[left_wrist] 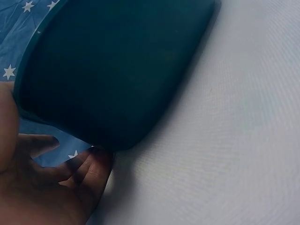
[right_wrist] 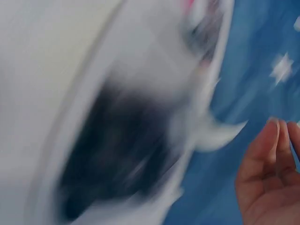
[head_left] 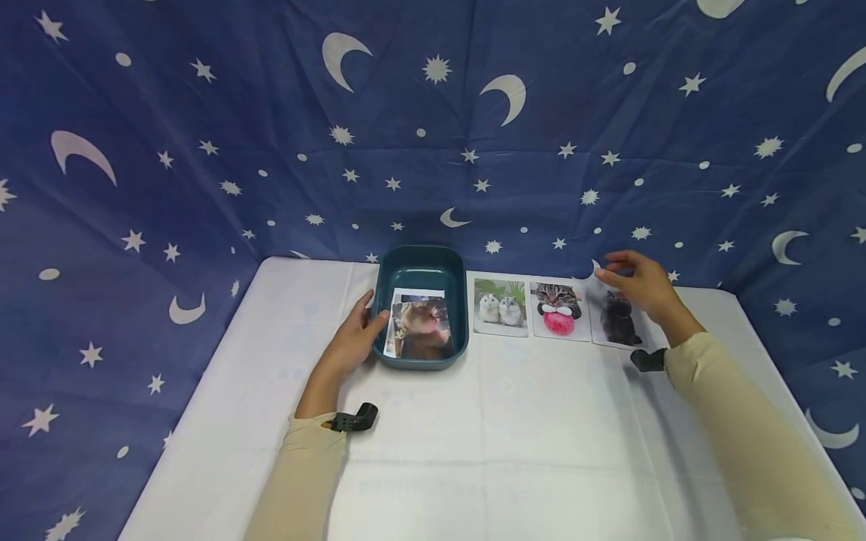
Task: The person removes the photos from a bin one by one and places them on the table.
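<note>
- Left hand (head_left: pixel 348 338): grips the teal tray (head_left: pixel 463 334) by its left side, thumb over the rim, other fingers against the outer wall.
- Tray contents: photo cards (head_left: pixel 426 332) lie loose and overlapping inside.
- Right hand (head_left: pixel 639 287): raised near the far edge of the black cat card (head_left: pixel 617 319); fingertips drawn close to the thumb, with no card visible between them.
- Row on the desk (head_left: pixel 541 421), right of the tray: hamster card (head_left: pixel 501 308), striped cat card (head_left: pixel 560 312), black cat card.
- Hazard one: the right wrist camera (head_left: pixel 648 360) hangs by the black cat card's near corner; a low sweep of that arm could skew the row.
- Hazard two: an uneven pull on the tray could tip it and slide the loose cards.
- Hazard three: thin, overlapping cards could come up two together.
</note>
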Demonstrator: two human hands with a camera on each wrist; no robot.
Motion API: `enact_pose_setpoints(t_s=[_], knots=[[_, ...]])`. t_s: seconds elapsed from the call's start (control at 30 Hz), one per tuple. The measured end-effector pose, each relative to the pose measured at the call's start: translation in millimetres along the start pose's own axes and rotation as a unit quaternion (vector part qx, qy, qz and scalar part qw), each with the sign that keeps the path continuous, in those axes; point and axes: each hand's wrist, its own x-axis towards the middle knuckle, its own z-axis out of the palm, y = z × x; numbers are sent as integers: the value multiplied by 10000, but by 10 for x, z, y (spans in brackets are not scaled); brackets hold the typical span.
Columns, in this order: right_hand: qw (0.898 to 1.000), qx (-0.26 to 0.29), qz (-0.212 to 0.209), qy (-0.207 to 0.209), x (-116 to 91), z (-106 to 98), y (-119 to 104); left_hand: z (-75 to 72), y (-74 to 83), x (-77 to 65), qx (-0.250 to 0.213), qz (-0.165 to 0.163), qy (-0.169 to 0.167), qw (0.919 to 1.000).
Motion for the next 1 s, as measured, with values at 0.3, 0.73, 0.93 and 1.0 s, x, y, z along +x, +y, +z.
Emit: enact_pose_setpoints(t_s=[0.3, 0.73, 0.93, 1.0], knots=[[9797, 981, -1055, -1393, -3, 507, -1146, -11, -17, 13, -144, 161, -31, 9998], [9139, 1261, -1705, -3460, 179, 1355, -2258, -35, 22, -9, -71, 89, 28, 9999], [9143, 805, -1392, -3717, 223, 1690, -2480, -34, 4, 7, -163, 170, -37, 9997], [9128, 587, -1390, -3795, 239, 1790, -2497, -35, -11, 10, -223, 200, -103, 9995]])
